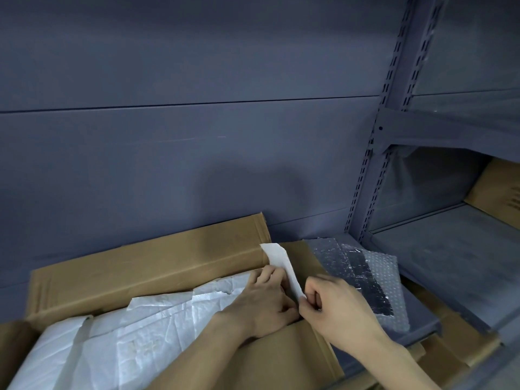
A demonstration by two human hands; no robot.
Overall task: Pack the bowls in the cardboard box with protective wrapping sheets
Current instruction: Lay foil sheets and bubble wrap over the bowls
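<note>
An open cardboard box (146, 266) fills the lower left of the head view, its far flap standing up. Crumpled white wrapping sheets (157, 319) cover its inside; no bowl shows. At the box's right end a white strip of a wrapping sheet (278, 257) sticks up. My left hand (267, 299) reaches in over the box's right flap and pinches that strip low down. My right hand (334, 308) pinches the same strip at its bottom edge, fingertips touching the left hand's.
A piece of bubble wrap (374, 280) lies on the grey shelf (439, 249) just right of the box. Another cardboard box (498, 192) sits at the far right. A slotted metal upright (374, 170) and the grey back wall stand behind.
</note>
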